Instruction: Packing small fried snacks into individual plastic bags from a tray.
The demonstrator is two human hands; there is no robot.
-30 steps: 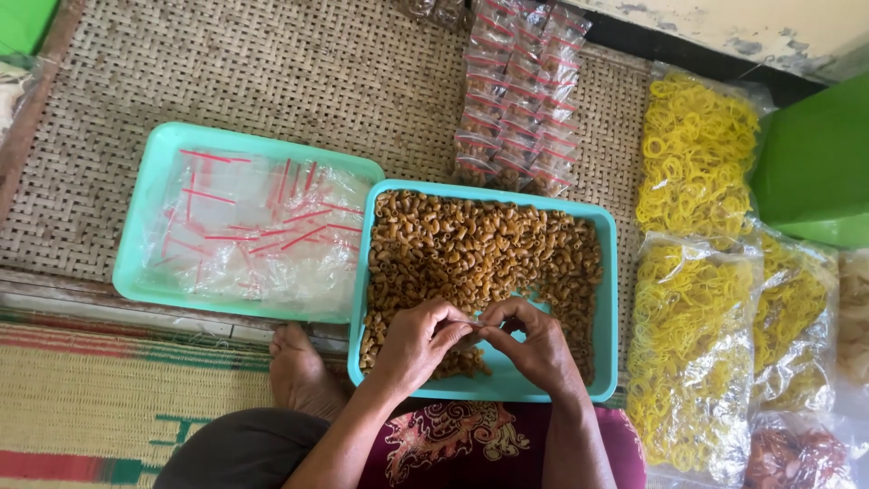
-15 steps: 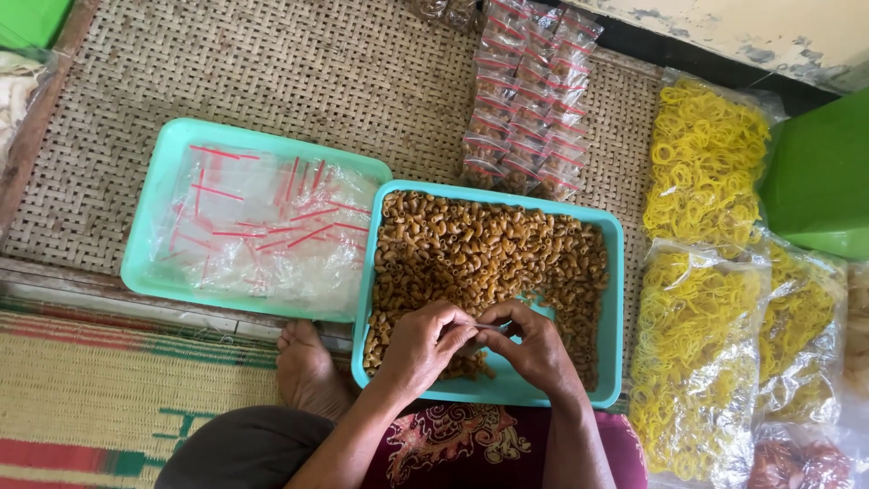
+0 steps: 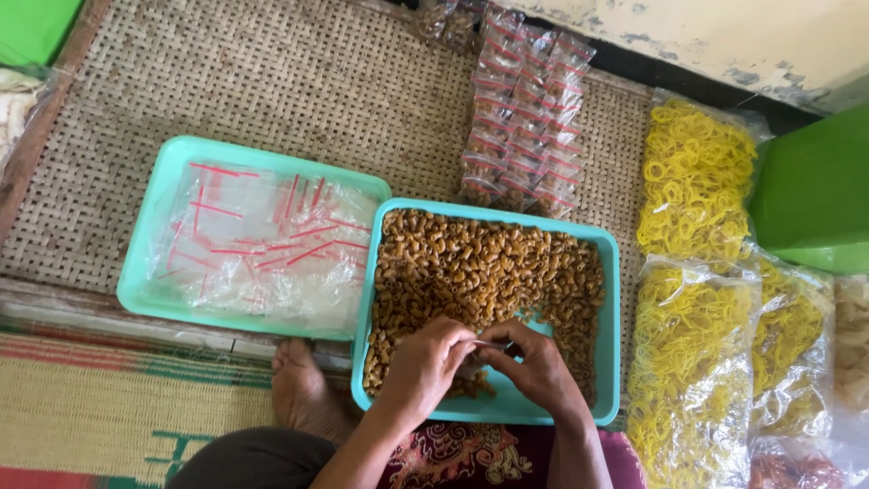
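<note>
Even, soft daylight; shadows faint; mild glare on clear plastic at left centre; focus sharp; slight edge distortion.

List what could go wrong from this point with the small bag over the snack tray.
1. Both hands, left hand and right hand, pinch a small clear bag above the tray of brown snacks; a loose grip could spill pieces back.
2. The bare foot lies right by the tray's rim; a shift might nudge it.
</note>
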